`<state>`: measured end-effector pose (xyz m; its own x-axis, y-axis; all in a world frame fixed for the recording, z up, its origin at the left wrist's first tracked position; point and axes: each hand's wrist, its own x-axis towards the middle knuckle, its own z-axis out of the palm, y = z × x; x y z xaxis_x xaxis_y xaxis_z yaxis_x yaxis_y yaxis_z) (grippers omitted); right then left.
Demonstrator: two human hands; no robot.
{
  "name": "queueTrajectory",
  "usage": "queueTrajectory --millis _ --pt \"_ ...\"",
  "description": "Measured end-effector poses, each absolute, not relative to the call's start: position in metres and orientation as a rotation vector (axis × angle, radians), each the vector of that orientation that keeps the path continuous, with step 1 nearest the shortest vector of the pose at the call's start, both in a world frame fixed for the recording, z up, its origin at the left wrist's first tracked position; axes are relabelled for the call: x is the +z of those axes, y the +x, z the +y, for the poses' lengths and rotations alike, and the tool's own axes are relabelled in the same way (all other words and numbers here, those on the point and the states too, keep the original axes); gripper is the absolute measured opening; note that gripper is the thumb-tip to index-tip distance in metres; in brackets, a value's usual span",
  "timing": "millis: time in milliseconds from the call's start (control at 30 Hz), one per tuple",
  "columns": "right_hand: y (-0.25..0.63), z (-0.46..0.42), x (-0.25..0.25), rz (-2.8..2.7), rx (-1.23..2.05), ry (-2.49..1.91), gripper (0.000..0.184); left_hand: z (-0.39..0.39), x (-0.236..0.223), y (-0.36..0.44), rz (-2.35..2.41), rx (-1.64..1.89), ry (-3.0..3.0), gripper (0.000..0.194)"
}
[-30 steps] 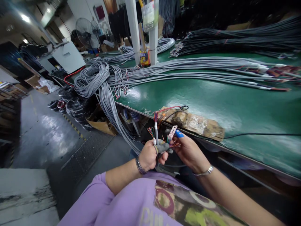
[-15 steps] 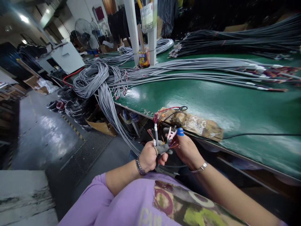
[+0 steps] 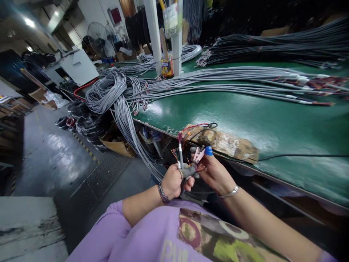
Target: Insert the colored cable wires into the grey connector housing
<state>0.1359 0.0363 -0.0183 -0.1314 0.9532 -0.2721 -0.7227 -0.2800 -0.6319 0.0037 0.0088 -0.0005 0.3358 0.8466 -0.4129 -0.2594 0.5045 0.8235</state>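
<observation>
My left hand (image 3: 174, 180), with grey covers on some fingers, is closed around grey cables (image 3: 181, 156) whose stripped ends fan out into thin coloured wires (image 3: 175, 154). More reddish wires (image 3: 202, 168) stick out past its fingertips toward the other hand. My right hand (image 3: 215, 173) has blue tape on the thumb and pinches a small pale pink clip-like tool (image 3: 199, 155), which looks like a clothes peg. It sits just right of the left fingertips. Which wire the tool touches, I cannot make out.
Beyond my hands runs a green table (image 3: 231, 112) with a taped cardboard-covered block (image 3: 229, 145) at its edge. Long grey cables (image 3: 218, 76) lie across it, and a coiled bundle (image 3: 106, 94) hangs over the left edge. White posts (image 3: 177, 47) rise behind.
My right hand has shifted slightly left, toward the left hand. The pink tool has turned and its arms look closer together. My left hand keeps its hold on the cables.
</observation>
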Motion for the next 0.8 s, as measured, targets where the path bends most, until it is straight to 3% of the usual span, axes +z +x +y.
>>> queueTrajectory --millis 200,467,800 --pt "0.137 0.033 -0.016 -0.428 1.749 -0.77 0.047 0.004 0.004 0.001 0.944 0.857 0.88 0.046" --pt "0.142 0.028 -0.009 -0.423 1.766 -0.763 0.031 -0.003 0.002 -0.001 0.91 0.906 0.958 0.044" --pt "0.138 0.025 -0.015 -0.702 1.398 -0.954 0.042 0.002 0.006 0.007 0.988 0.964 0.883 0.039"
